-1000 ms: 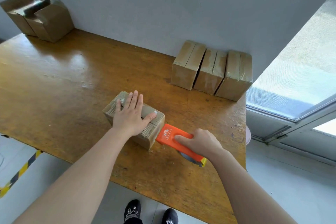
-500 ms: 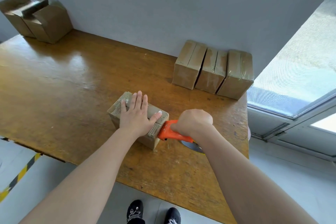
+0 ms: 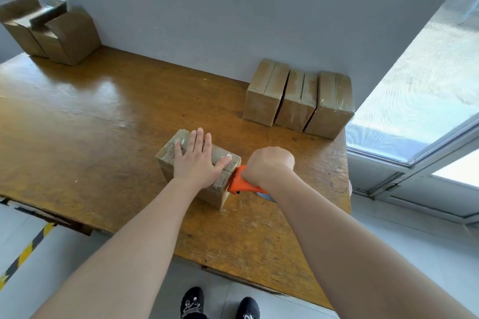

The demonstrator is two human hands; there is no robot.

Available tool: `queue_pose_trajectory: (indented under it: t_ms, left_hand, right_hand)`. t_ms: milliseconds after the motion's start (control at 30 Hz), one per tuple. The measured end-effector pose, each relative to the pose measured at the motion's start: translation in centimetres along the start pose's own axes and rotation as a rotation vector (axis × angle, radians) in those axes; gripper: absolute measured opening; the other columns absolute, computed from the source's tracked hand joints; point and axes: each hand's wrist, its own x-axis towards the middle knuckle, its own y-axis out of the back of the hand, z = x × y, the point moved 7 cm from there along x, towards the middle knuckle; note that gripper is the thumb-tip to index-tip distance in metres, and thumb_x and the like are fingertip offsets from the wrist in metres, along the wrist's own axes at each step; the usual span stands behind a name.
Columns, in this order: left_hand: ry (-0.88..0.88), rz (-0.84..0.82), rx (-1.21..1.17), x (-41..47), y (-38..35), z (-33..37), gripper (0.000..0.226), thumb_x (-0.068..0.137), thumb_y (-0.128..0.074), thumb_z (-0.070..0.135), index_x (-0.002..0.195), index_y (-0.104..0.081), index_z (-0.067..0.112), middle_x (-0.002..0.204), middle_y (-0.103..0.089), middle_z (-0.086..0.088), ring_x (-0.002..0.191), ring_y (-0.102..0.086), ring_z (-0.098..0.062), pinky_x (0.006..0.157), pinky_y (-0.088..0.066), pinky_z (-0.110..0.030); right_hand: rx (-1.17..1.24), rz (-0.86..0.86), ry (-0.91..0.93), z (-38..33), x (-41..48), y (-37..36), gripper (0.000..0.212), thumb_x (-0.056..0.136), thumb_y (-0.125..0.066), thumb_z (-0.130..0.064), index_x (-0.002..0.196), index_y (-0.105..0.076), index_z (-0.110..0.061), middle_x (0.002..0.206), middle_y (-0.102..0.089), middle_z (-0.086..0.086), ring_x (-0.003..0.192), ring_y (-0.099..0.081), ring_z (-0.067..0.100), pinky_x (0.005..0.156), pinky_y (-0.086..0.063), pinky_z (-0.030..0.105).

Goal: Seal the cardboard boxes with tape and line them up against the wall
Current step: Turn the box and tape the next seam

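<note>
Orange plastic tape dispenser [image 3: 239, 184] is gripped in the fisted right hand [image 3: 269, 164], pressed against the small brown cardboard box [image 3: 220, 190] just beyond the thumb. Left hand [image 3: 198, 162], fingers spread, is laid flat on top. Firm downward pressure should be kept while tape is cut.

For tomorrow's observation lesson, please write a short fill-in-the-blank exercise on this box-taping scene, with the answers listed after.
1. The left hand lies flat on top of the ___ being sealed.
2. The right hand grips a tape dispenser coloured ___.
3. The number of sealed boxes lined up against the wall is ___.
4. Two boxes at the far left corner have their flaps ___.

Answers: box; orange; three; open
</note>
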Motion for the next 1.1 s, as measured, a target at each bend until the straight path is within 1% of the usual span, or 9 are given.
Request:
queue_pose_trajectory:
  t_ms: [133,300,400,533,633,733,900,1000,1100]
  left_hand:
    - [-0.007,0.0,0.005,-0.4,-0.3,-0.1,0.091,0.087,-0.005,0.077,0.154,0.011,0.019,0.162,0.019,-0.005,0.148,0.018,-0.02,0.118,0.007,-0.052]
    - [-0.014,-0.015,-0.008,0.0,-0.3,-0.1,0.092,0.086,-0.004,0.079,0.154,0.012,0.02,0.161,0.02,-0.004,0.148,0.02,-0.019,0.117,0.009,-0.051]
    - [-0.039,0.003,-0.044,0.1,-0.1,-0.3,0.095,0.084,-0.009,0.08,0.155,0.008,0.019,0.162,0.017,-0.004,0.148,0.018,-0.019,0.118,0.008,-0.051]
    - [-0.064,0.202,-0.009,-1.2,2.3,-0.2,0.087,0.082,-0.028,0.081,0.141,-0.04,0.018,0.155,-0.024,-0.01,0.145,-0.019,-0.028,0.119,-0.019,-0.05]
    - [-0.036,0.184,0.047,-2.3,3.3,1.2,0.1,0.073,-0.022,0.091,0.139,-0.045,0.02,0.139,-0.042,-0.008,0.129,-0.037,-0.027,0.103,-0.036,-0.044]
    - [-0.044,0.093,0.087,-2.8,2.6,2.0,0.106,0.073,-0.035,0.089,0.149,-0.03,0.015,0.144,-0.036,-0.01,0.133,-0.032,-0.03,0.105,-0.034,-0.044]
    - [-0.122,0.012,0.124,-3.7,1.8,1.3,0.098,0.082,-0.059,0.052,0.153,-0.009,0.007,0.157,-0.011,-0.013,0.145,-0.01,-0.033,0.118,-0.02,-0.045]
    - [-0.195,-0.067,0.051,-4.5,1.2,0.1,0.095,0.088,-0.056,0.039,0.155,0.005,0.011,0.162,0.012,-0.007,0.149,0.014,-0.025,0.122,0.001,-0.045]
    - [-0.243,-0.112,-0.056,-5.1,1.2,-1.4,0.098,0.081,-0.064,0.038,0.156,-0.004,0.02,0.162,0.015,0.001,0.148,0.021,-0.017,0.12,0.01,-0.049]
  right_hand:
    - [-0.006,-0.156,0.071,-3.0,-1.2,-7.0,0.024,0.093,-0.057,-0.026,0.111,-0.068,-0.015,0.11,-0.067,0.0,0.1,-0.064,0.023,0.078,-0.052,0.032]
    - [0.048,-0.109,0.028,-1.1,0.5,-7.5,0.03,0.096,-0.05,-0.04,0.105,-0.068,-0.018,0.104,-0.067,0.0,0.095,-0.064,0.021,0.071,-0.048,0.03]
    - [0.081,-0.1,-0.056,1.5,1.9,-7.0,0.035,0.093,-0.049,-0.052,0.091,-0.064,-0.02,0.084,-0.061,-0.003,0.083,-0.062,0.02,0.063,-0.046,0.027]
    - [0.265,-0.008,-0.196,4.8,2.1,-6.8,0.05,0.09,-0.047,-0.065,0.085,-0.062,-0.017,0.073,-0.055,-0.002,0.074,-0.059,0.02,0.059,-0.045,0.026]
    - [0.436,0.128,-0.295,6.5,1.8,-6.5,0.058,0.088,-0.046,-0.068,0.082,-0.063,-0.013,0.071,-0.056,-0.001,0.071,-0.06,0.022,0.06,-0.05,0.028]
    - [0.575,0.244,-0.295,6.5,1.4,-5.7,0.061,0.085,-0.043,-0.072,0.078,-0.066,-0.016,0.074,-0.062,0.0,0.071,-0.064,0.023,0.062,-0.053,0.029]
    - [0.773,0.381,-0.147,5.3,1.2,-3.0,0.061,0.087,-0.047,-0.07,0.062,-0.055,-0.015,0.063,-0.059,-0.001,0.057,-0.057,0.017,0.049,-0.037,0.026]
    - [0.972,0.358,0.082,3.4,1.2,-2.2,0.061,0.086,-0.056,-0.066,0.062,-0.056,-0.01,0.059,-0.059,0.002,0.053,-0.055,0.017,0.049,-0.04,0.029]
    - [1.195,0.273,0.229,1.8,0.9,-1.9,0.08,0.073,-0.06,-0.077,0.077,-0.064,0.003,0.064,-0.063,0.009,0.053,-0.057,0.022,0.052,-0.047,0.035]
